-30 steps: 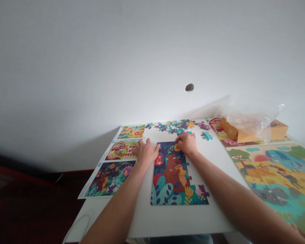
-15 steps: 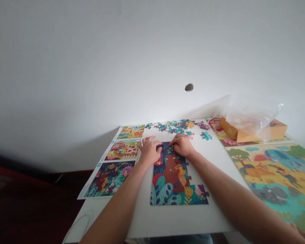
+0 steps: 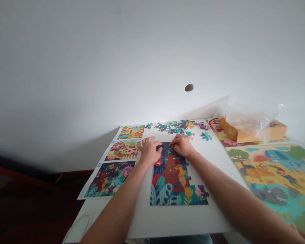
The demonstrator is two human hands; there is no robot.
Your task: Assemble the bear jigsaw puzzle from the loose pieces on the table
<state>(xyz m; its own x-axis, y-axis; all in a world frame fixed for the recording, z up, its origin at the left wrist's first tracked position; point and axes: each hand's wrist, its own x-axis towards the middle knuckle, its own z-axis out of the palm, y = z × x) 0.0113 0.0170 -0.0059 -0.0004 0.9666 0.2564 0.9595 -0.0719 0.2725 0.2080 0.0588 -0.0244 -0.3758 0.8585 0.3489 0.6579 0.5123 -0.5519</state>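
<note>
A partly joined jigsaw puzzle (image 3: 171, 179) with a brown bear, leaves and flowers lies flat on the white table. Its right side is a ragged edge of knobs. My left hand (image 3: 150, 151) rests at the puzzle's upper left edge, fingers spread, with thumb and forefinger touching it. At the top edge, my right hand (image 3: 182, 145) has its fingers curled together and pressed on the puzzle, covering the upper right corner. Just beyond the hands lie several loose puzzle pieces (image 3: 176, 126), with one teal piece (image 3: 206, 136) set apart to the right.
On the left is a sheet (image 3: 112, 160) with three printed pictures. At right lies a finished animal puzzle (image 3: 277, 176); behind it, a yellow box (image 3: 277, 130) with a clear plastic bag (image 3: 251, 113) sits on a farm picture (image 3: 218, 134). A wall (image 3: 142, 67) rises behind the table.
</note>
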